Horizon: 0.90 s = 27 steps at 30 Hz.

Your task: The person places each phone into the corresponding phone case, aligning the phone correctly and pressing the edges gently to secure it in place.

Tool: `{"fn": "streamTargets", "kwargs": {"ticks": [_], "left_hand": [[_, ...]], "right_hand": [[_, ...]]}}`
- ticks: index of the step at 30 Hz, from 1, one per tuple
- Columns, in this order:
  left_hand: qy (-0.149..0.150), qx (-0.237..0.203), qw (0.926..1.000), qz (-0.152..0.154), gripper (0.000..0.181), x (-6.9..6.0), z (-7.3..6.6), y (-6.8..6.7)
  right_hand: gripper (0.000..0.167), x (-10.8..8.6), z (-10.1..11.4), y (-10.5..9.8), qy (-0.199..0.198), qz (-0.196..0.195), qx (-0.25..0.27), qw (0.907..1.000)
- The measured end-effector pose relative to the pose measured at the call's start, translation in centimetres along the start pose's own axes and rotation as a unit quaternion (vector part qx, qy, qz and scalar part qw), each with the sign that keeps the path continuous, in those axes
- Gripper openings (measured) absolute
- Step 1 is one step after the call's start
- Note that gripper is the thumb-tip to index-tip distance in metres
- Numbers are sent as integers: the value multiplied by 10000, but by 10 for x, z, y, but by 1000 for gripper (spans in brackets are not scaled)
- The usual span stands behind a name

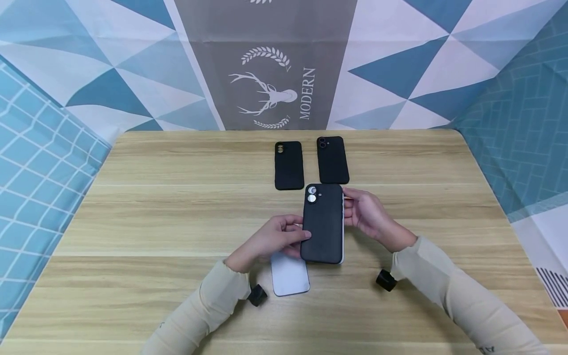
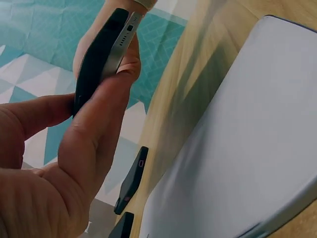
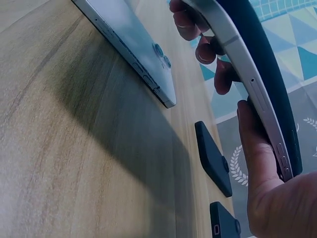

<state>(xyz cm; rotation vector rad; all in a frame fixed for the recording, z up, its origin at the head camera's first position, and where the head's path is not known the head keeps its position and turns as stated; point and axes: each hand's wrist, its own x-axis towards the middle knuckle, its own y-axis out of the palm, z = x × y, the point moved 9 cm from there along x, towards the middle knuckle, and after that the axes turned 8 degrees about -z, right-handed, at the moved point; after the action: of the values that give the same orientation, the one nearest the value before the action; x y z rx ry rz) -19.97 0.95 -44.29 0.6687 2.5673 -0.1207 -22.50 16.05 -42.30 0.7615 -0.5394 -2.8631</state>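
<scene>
Above the tabletop, both hands hold a silver-edged phone (image 3: 250, 74) with a black phone case (image 1: 323, 224) over its back. The case does not cover the phone's silver side, which shows along one edge. My left hand (image 1: 281, 235) pinches the left edge, thumb on the case and fingers underneath. At the upper right edge, my right hand (image 1: 366, 212) grips phone and case, its fingers partly hidden behind them. Below the left hand, a second, pale phone (image 1: 290, 278) lies on the table, camera side up, partly covered in the head view.
Two more black phone cases, a left one (image 1: 289, 167) and a right one (image 1: 334, 162), lie near the far edge of the wooden table (image 1: 177, 197). Behind the table hangs a patterned cloth (image 1: 275, 59). Each wrist carries a small black camera.
</scene>
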Motion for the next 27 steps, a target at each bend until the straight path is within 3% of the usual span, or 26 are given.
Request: {"fn": "streamTargets", "kwargs": {"ticks": [9,18,27], "left_hand": [[112,95,9998,-110,40,1,1,1],[233,149,9995,-118,37,-1,-2,4],[146,43,9997,-203,38,-1,-1,5]], "right_hand": [[30,0,2,5,-142,128,-40,9998],[28,1,2,-1,-310,-312,-966,9943],[20,1,3,-1,-265,-228,-710,9969]]}}
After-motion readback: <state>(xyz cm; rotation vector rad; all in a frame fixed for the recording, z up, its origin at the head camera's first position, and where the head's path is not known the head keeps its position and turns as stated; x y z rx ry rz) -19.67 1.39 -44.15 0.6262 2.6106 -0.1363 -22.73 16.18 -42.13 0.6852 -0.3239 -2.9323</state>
